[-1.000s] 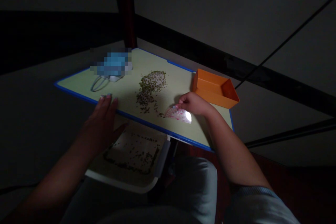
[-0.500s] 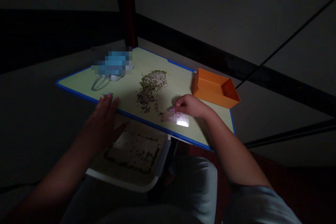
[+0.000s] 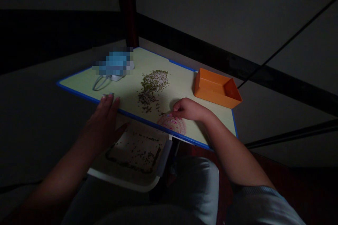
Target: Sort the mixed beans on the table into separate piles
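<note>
A pale yellow-green board with a blue edge [image 3: 169,88] carries a loose heap of small green and pale seeds [image 3: 152,89]. My right hand [image 3: 188,109] lies just below the heap, its fingertips pinching the top edge of a clear semicircular protractor with pink markings [image 3: 171,125]. The protractor lies nearly flat near the board's front edge. My left hand [image 3: 104,114] rests open at that edge, fingers spread on the board. Its nearest object is a blurred blue item with a thin loop [image 3: 113,64], further back.
An orange rectangular tray [image 3: 218,89] sits at the board's back right. Below the board, a white-rimmed tray [image 3: 137,154] holds scattered seeds above my grey-clad knees. A dark post [image 3: 129,7] rises behind the board, and a thin black line crosses the right background.
The protractor has shifted left and toward the front edge, lying flatter with its glare gone. My right hand has moved the same way. My left hand is unchanged.
</note>
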A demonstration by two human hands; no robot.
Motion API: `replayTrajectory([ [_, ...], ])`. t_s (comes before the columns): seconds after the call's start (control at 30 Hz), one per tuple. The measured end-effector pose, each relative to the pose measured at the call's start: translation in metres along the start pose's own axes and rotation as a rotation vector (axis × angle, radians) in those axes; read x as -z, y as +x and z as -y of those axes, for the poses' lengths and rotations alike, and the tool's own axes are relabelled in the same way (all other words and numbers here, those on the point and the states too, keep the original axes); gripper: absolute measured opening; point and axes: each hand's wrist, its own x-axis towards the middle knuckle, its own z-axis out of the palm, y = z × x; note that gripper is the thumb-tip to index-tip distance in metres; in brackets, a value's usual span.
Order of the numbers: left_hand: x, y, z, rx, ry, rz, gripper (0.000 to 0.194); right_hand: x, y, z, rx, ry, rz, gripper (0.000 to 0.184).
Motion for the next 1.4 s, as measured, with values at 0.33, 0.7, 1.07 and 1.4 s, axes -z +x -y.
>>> replayTrajectory([
  [0.33,0.000,-0.001,0.001,-0.007,0.000,-0.009,0.082,0.003,-0.001,-0.010,0.026,0.107,0.009,0.025],
  [0.7,0.002,0.000,-0.001,-0.012,-0.007,-0.011,0.081,0.007,0.000,-0.021,-0.061,0.077,-0.108,0.025],
  [1.07,0.000,0.000,-0.001,-0.023,-0.024,-0.026,0.082,0.021,-0.008,-0.042,-0.089,0.188,-0.209,0.025],
  [1.4,0.002,-0.001,-0.002,-0.011,-0.021,-0.021,0.081,0.022,-0.008,-0.049,-0.110,0.178,-0.238,0.027],
])
